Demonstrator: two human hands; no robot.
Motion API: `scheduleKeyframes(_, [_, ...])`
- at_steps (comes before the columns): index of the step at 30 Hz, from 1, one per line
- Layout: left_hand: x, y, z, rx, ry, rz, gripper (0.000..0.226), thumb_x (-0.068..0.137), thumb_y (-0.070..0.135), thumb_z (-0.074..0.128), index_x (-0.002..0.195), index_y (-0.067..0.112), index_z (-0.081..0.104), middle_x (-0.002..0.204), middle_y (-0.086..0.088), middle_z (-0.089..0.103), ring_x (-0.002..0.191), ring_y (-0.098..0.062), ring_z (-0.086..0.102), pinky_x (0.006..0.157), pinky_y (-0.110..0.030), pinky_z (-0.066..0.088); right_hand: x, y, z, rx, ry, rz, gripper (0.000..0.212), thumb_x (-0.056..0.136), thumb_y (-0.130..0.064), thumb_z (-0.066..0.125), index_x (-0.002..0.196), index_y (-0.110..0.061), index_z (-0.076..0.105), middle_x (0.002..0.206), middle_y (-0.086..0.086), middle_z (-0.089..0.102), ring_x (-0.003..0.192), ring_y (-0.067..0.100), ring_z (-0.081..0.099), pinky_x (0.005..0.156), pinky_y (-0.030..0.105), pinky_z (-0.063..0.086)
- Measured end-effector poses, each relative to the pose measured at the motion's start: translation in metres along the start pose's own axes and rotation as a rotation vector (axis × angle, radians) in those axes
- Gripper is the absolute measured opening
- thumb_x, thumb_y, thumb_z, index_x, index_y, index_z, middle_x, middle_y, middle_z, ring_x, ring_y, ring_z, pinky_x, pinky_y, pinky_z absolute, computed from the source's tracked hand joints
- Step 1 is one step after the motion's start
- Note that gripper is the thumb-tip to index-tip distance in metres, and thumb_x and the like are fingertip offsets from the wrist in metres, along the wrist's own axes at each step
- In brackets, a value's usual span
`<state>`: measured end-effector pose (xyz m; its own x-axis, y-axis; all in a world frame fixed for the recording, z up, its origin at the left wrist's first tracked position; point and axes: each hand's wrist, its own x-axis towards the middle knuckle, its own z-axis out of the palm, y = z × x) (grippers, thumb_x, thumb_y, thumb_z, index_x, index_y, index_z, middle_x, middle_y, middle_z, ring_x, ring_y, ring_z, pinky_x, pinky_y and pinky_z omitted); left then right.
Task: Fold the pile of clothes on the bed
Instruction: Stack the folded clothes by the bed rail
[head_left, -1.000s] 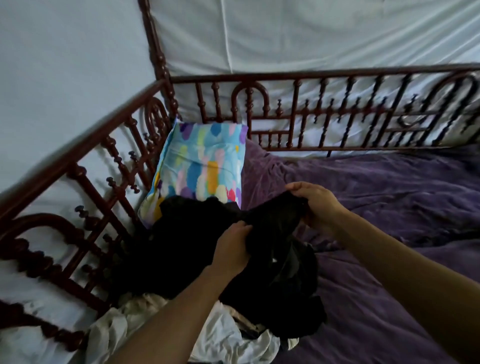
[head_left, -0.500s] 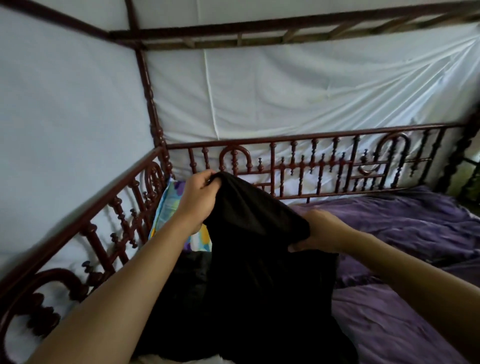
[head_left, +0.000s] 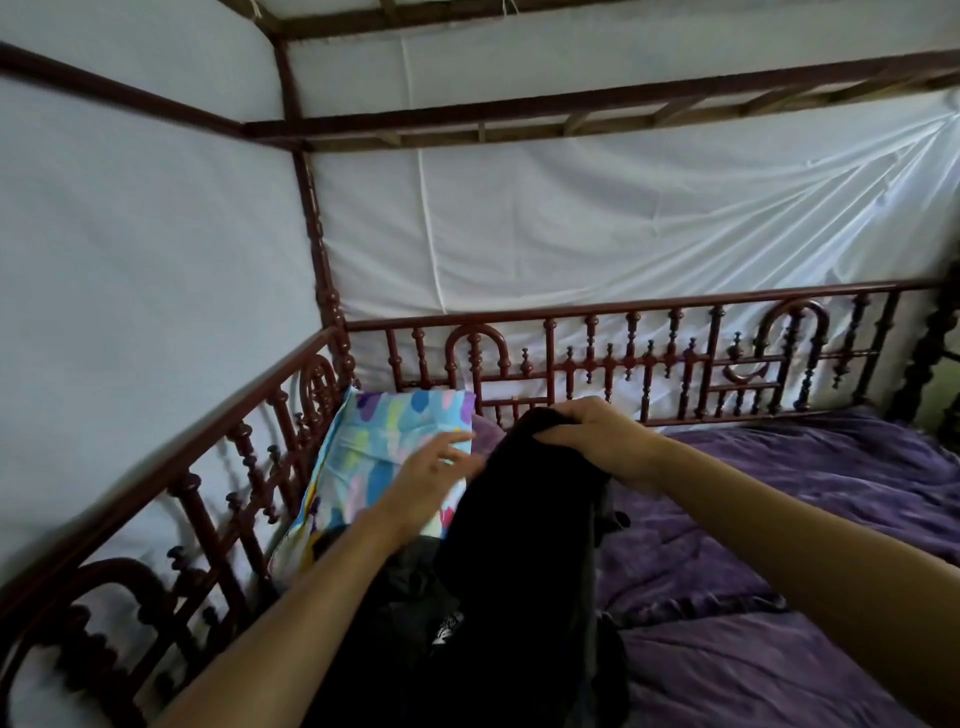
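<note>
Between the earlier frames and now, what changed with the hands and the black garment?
The black garment was lifted off the pile. The left hand, which gripped its top edge half a second ago, has let go and is now open, lower down beside the garment's left edge. The right hand has shifted to grip the bunched top. The patterned pillow and purple blanket stayed put.

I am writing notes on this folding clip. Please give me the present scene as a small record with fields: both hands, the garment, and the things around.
black garment: held up by its top, hangs down, not yet folded
right hand: grips the top of the garment
left hand: fingers straight, at the garment's left edge; touch unclear
pillow: colourful, in the corner by the wooden rail
blanket: purple, covers the bed
</note>
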<state>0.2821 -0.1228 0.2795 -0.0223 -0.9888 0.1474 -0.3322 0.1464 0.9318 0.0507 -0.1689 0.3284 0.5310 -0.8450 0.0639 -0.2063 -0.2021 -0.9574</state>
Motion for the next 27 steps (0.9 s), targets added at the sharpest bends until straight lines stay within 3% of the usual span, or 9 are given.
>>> scheduleKeyframes(3, [-0.008, -0.01, 0.039, 0.184, -0.114, 0.035, 0.054, 0.059, 0.057, 0.077, 0.105, 0.03, 0.063, 0.09, 0.016, 0.068, 0.085, -0.002, 0.063, 0.072, -0.017, 0.049, 0.002, -0.01, 0.0, -0.064, 0.032, -0.012, 0.014, 0.091, -0.016, 0.063, 0.093, -0.008, 0.074, 0.091, 0.014, 0.074, 0.085, 0.029, 0.072, 0.084, 0.041, 0.058])
scheduleKeyframes(6, [-0.001, -0.004, 0.059, 0.221, -0.04, 0.121, 0.02, 0.078, 0.036, 0.063, 0.064, 0.022, 0.057, 0.055, 0.018, 0.058, 0.054, 0.0, 0.052, 0.054, -0.022, 0.038, 0.001, -0.013, -0.016, -0.071, 0.065, 0.013, 0.016, 0.089, -0.018, 0.066, 0.094, -0.004, 0.073, 0.094, 0.019, 0.072, 0.086, 0.032, 0.07, 0.087, 0.046, 0.055])
scheduleKeyframes(8, [0.01, 0.001, 0.061, 0.186, 0.063, 0.149, 0.039, 0.088, 0.018, 0.06, 0.052, 0.027, 0.05, 0.044, 0.02, 0.05, 0.046, 0.0, 0.043, 0.049, -0.015, 0.028, -0.003, -0.011, -0.036, -0.065, 0.056, 0.019, 0.015, 0.087, -0.019, 0.069, 0.096, -0.008, 0.074, 0.096, 0.018, 0.073, 0.089, 0.032, 0.07, 0.086, 0.044, 0.056])
scheduleKeyframes(11, [0.027, 0.016, 0.05, 0.006, 0.178, 0.136, 0.032, 0.091, 0.013, 0.056, 0.066, 0.027, 0.069, 0.059, 0.016, 0.064, 0.057, 0.004, 0.056, 0.055, -0.011, 0.039, -0.019, -0.002, -0.075, -0.23, -0.092, 0.039, 0.014, 0.074, -0.025, 0.082, 0.085, -0.029, 0.075, 0.087, -0.001, 0.075, 0.08, 0.015, 0.072, 0.069, 0.025, 0.055])
scheduleKeyframes(13, [0.034, 0.033, 0.049, -0.077, 0.18, 0.118, 0.019, 0.088, 0.025, 0.054, 0.078, 0.024, 0.071, 0.071, 0.004, 0.069, 0.069, -0.008, 0.064, 0.062, -0.022, 0.047, -0.025, 0.017, -0.093, -0.561, -0.138, 0.088, 0.021, 0.065, -0.029, 0.086, 0.076, -0.034, 0.069, 0.077, -0.01, 0.071, 0.071, 0.002, 0.067, 0.065, 0.018, 0.049])
scheduleKeyframes(18, [0.049, 0.08, 0.055, -0.353, 0.323, 0.093, 0.02, 0.081, 0.025, 0.052, 0.071, 0.027, 0.069, 0.085, -0.007, 0.069, 0.082, -0.022, 0.065, 0.069, -0.033, 0.051, -0.031, 0.088, -0.115, -1.171, 0.001, 0.257, 0.039, 0.071, -0.039, 0.079, 0.104, -0.024, 0.063, 0.075, -0.016, 0.053, 0.078, 0.017, 0.055, 0.062, 0.024, 0.036])
scheduleKeyframes(20, [0.052, 0.086, 0.039, -0.304, 0.323, 0.147, 0.012, 0.077, 0.031, 0.058, 0.067, 0.027, 0.063, 0.072, 0.001, 0.065, 0.073, -0.018, 0.061, 0.064, -0.032, 0.049, -0.033, 0.102, -0.129, -1.088, 0.016, 0.273, 0.025, 0.084, -0.033, 0.069, 0.099, -0.013, 0.069, 0.073, -0.009, 0.054, 0.077, 0.018, 0.053, 0.056, 0.019, 0.033])
scheduleKeyframes(23, [0.043, 0.082, 0.019, 0.244, 0.1, 0.245, 0.027, 0.065, 0.043, 0.081, 0.078, 0.033, 0.059, 0.075, 0.01, 0.065, 0.067, -0.002, 0.061, 0.06, -0.02, 0.049, -0.034, 0.096, -0.141, -0.512, 0.273, 0.19, 0.016, 0.09, -0.009, 0.058, 0.081, -0.016, 0.069, 0.065, -0.008, 0.06, 0.062, 0.01, 0.054, 0.05, 0.015, 0.036])
scheduleKeyframes(27, [0.04, 0.072, 0.005, 0.628, 0.163, 0.251, 0.024, 0.067, 0.011, 0.079, 0.061, 0.026, 0.06, 0.058, 0.007, 0.061, 0.056, 0.0, 0.059, 0.057, -0.024, 0.04, -0.027, 0.059, -0.143, -0.287, 0.459, 0.045, 0.027, 0.095, -0.011, 0.052, 0.072, -0.016, 0.065, 0.05, -0.009, 0.055, 0.046, 0.005, 0.048, 0.044, 0.019, 0.033])
